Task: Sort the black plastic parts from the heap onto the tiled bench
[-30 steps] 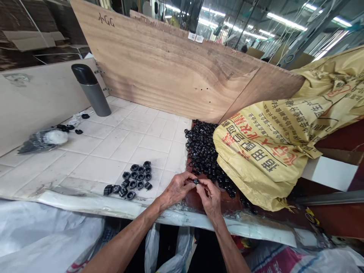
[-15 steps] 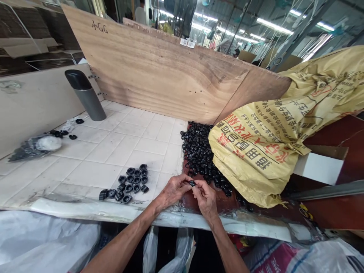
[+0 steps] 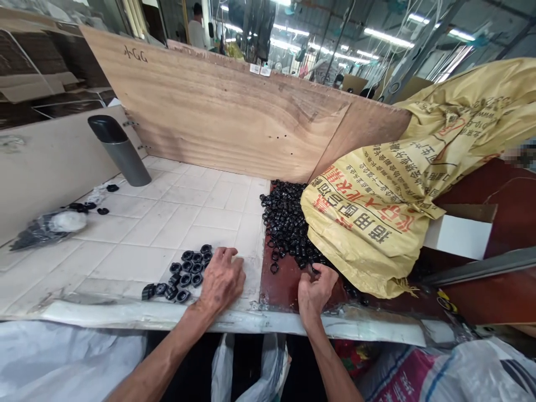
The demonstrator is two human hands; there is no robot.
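Note:
A heap of small black plastic ring-shaped parts (image 3: pixel 285 223) lies on a red-brown board (image 3: pixel 280 285) beside the white tiled bench (image 3: pixel 167 223). My right hand (image 3: pixel 316 290) sits at the heap's lower edge, its fingers curled among the parts. Whether it holds one is hidden. My left hand (image 3: pixel 221 282) rests flat on the tiles with its fingers spread, touching the edge of a small group of the same black parts (image 3: pixel 186 273). That group stands apart from the heap.
A yellow printed woven sack (image 3: pixel 368 223) bulges against the heap's right side. A plywood board (image 3: pixel 218 106) stands behind the bench. A grey tube with a black cap (image 3: pixel 119 151) and a plastic bag of parts (image 3: pixel 48 229) are on the left. White sacking (image 3: pixel 71 357) hangs below the front edge.
My hands have moved apart. The left has gone down onto the tiles by the small group, and the right has gone to the heap. The small part held between them no longer shows.

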